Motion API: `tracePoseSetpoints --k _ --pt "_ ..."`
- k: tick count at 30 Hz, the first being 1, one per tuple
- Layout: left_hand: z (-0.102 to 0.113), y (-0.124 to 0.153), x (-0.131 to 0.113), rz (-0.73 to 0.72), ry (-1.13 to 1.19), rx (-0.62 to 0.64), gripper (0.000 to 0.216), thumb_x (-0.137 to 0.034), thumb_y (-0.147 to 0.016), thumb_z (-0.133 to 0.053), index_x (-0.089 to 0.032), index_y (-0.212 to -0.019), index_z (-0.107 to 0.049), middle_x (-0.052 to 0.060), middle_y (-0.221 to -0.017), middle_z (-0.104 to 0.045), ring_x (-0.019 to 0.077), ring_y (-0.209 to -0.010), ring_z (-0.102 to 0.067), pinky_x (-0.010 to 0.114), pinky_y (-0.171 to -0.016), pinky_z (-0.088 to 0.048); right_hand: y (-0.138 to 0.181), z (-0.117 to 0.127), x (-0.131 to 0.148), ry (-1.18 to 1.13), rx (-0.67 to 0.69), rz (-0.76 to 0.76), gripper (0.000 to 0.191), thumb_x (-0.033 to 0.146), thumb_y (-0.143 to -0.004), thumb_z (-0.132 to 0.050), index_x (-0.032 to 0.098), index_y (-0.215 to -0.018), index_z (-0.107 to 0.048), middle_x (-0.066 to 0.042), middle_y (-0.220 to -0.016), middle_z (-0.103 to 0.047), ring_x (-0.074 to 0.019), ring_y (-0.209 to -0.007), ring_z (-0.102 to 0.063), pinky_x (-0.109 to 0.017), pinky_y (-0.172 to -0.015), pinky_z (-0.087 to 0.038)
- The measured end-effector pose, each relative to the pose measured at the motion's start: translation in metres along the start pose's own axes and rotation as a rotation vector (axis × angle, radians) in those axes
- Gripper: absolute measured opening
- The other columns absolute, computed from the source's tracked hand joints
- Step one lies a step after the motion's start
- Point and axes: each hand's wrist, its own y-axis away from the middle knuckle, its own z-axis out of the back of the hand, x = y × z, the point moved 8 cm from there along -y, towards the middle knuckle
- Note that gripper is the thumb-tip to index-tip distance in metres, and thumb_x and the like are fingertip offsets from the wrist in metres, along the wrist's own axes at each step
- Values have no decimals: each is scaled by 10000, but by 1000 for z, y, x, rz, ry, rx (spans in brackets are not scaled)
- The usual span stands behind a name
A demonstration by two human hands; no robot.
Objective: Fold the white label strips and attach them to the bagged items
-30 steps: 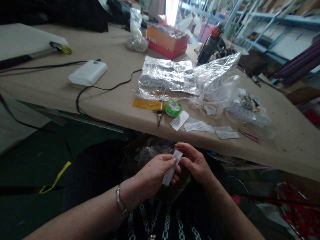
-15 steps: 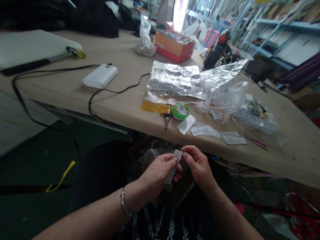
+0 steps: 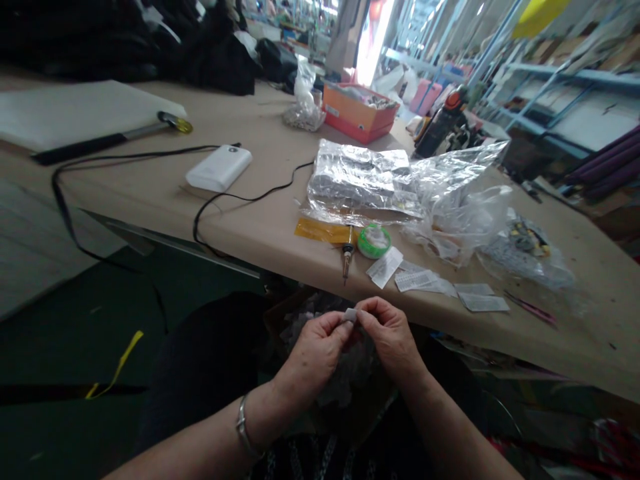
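My left hand (image 3: 314,350) and my right hand (image 3: 390,337) meet in front of my lap, below the table edge. Both pinch the top end of a small white printed label strip (image 3: 351,315); only its tip shows between the fingertips, the rest is hidden behind my hands. A silver bracelet (image 3: 243,427) circles my left wrist. Under my hands lies a box of crumpled clear wrappers (image 3: 345,373). On the table edge just above lie several more white label strips (image 3: 425,280).
The brown table (image 3: 150,187) carries a soldering iron (image 3: 346,257), a green solder reel (image 3: 374,241), a yellow card (image 3: 320,231), foil packets (image 3: 357,177), clear plastic bags (image 3: 460,200), a white power bank (image 3: 219,167) with black cable, pink tweezers (image 3: 530,308) and an orange box (image 3: 359,113).
My hands drew closer together and the strip, earlier held upright and mostly visible, now shows only its tip between my fingertips. The view shifted, so the table sits lower and further right.
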Motion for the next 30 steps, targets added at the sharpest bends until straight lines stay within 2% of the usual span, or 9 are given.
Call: tracePoseSetpoints --k 5,13,19,30 --pt "16 -9 -26 -127 -172 -43 163 -279 -748 -623 -143 -797 -698 33 -735 -667 139 -674 -552 222 -631 -418 -12 -4 7 184 -67 93 110 268 -742 -577 174 -692 -550 46 -601 -506 -84 -538 -440 -201 -514 -368" --pt "28 -19 -55 -280 -377 -165 135 -259 -750 -604 -152 -725 -683 9 -643 -636 118 -600 -526 201 -596 -411 -23 -8 13 307 -101 179 103 264 -764 -556 178 -707 -554 40 -613 -509 -96 -568 -451 -209 -543 -381" --pt "28 -20 -60 -374 -522 -169 159 -246 -793 -545 -159 -744 -668 3 -671 -651 113 -623 -548 189 -598 -426 -24 -10 19 382 -133 279 69 232 -772 -544 182 -727 -560 41 -625 -525 -95 -573 -476 -200 -552 -392" --pt "28 -26 -63 -448 -553 -181 153 -220 -801 -545 -159 -760 -679 -3 -702 -679 101 -643 -579 167 -608 -443 -27 -8 22 407 -158 332 58 213 -781 -536 186 -735 -555 37 -628 -547 -102 -578 -503 -205 -565 -411"
